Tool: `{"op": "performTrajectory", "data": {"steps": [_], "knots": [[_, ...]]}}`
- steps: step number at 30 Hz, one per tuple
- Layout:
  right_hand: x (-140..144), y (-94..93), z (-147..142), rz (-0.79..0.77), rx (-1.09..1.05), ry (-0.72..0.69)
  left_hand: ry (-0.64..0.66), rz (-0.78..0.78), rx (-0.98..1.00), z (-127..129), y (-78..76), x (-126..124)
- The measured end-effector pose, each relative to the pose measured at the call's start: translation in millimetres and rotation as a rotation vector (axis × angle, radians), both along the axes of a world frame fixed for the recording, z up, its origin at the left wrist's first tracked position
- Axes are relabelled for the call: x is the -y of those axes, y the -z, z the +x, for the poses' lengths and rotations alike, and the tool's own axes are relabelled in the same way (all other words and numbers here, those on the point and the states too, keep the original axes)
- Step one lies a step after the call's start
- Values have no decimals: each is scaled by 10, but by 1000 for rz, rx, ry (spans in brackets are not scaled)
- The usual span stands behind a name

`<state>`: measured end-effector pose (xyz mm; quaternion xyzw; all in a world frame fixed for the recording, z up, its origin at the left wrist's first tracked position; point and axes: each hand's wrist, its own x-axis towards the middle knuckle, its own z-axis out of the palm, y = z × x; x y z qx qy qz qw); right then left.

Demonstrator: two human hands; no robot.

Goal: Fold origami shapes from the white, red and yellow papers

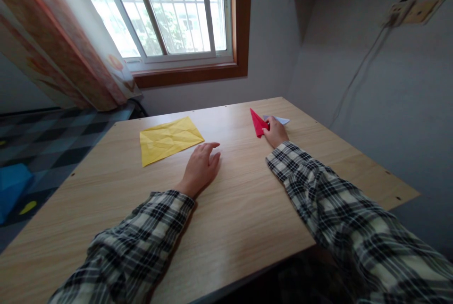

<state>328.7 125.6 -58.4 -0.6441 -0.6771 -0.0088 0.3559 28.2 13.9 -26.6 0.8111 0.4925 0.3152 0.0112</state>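
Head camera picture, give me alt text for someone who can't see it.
A person's right hand grips a folded red paper on a wooden table, beside a small white folded paper. The left hand rests flat near a creased yellow sheet, below a barred window.

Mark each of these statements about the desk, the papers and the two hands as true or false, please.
1. The right hand is at the red folded paper. True.
2. The left hand holds the yellow sheet. False: it lies flat on the table, palm down, beside the sheet, not touching it.
3. The yellow sheet is creased and lies open. True.
4. A white folded paper lies near the left hand. False: it lies beyond the right hand.
5. The red paper is a flat square. False: it is folded to a point.
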Motion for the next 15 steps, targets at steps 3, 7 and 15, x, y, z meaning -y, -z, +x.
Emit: {"op": "performTrajectory", "data": {"steps": [3, 7, 15], "knots": [[-44, 40, 24, 19, -31, -22, 7, 1, -1, 2, -7, 9], [-82, 78, 44, 32, -61, -72, 8, 3, -1, 8, -21, 28], [5, 35, -24, 186, -81, -111, 20, -6, -4, 5, -22, 21]]}}
